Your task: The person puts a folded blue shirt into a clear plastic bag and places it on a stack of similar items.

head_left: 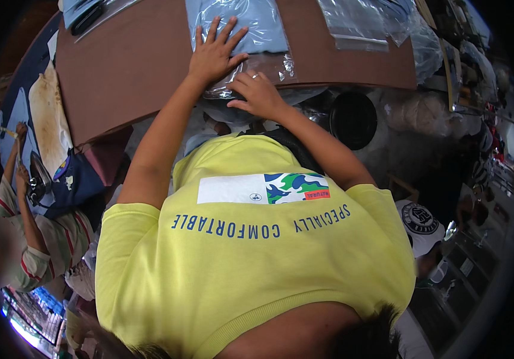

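A light blue folded garment (pixel 263 27) lies in a clear plastic bag (pixel 275 67) at the far middle of the brown table. My left hand (pixel 212 57) lies flat on the bag's left part, fingers spread, partly over the garment. Closer to me, my right hand (pixel 260 94) is at the bag's near end, by the table edge. Its fingers are slightly bent, with the thumb apart from them, and a ring shows on one finger. No grip on the plastic shows.
The brown table (pixel 125 72) curves across the far side. More bagged blue garments lie at its far left and right, with clear plastic bags (pixel 358 42) on the right. At left, a co-worker's hands are beside an iron (pixel 40 173). A round black object (pixel 352 119) is below the table edge.
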Demonstrator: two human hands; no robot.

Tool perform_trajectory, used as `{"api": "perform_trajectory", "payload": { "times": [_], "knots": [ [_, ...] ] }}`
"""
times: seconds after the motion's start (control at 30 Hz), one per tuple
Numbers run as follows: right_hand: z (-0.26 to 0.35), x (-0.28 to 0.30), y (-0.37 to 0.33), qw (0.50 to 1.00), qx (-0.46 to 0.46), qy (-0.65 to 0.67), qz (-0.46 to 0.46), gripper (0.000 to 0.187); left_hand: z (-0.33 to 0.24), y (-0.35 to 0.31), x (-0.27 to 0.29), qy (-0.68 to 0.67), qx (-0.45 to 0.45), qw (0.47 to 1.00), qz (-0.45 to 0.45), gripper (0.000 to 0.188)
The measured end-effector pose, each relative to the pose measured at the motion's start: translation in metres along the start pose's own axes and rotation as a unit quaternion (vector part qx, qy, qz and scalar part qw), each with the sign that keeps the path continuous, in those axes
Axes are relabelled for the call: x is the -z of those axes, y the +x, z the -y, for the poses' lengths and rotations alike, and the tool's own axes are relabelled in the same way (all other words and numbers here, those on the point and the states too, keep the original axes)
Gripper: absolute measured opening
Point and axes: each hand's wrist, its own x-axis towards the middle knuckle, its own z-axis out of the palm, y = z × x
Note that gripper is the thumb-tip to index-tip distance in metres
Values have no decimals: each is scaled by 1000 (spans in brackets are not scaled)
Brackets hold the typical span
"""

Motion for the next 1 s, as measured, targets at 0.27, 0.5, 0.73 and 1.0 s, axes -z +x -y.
{"api": "perform_trajectory", "payload": {
  "times": [0.27,0.5,0.73,1.0],
  "knots": [
    [10,-24,8,1000,19,22,4,18,3,-5,3,-3,2,1000,3,61],
    [18,-15,12,992,100,-56,-47,10,1,-1,2,6,-1,1000,5,62],
    [19,-14,8,982,132,-114,-71,5,-1,1,2,14,-1,1000,3,61],
    [26,-12,2,966,235,-107,5,9,-3,3,2,5,-3,1000,11,62]
  ]
}}
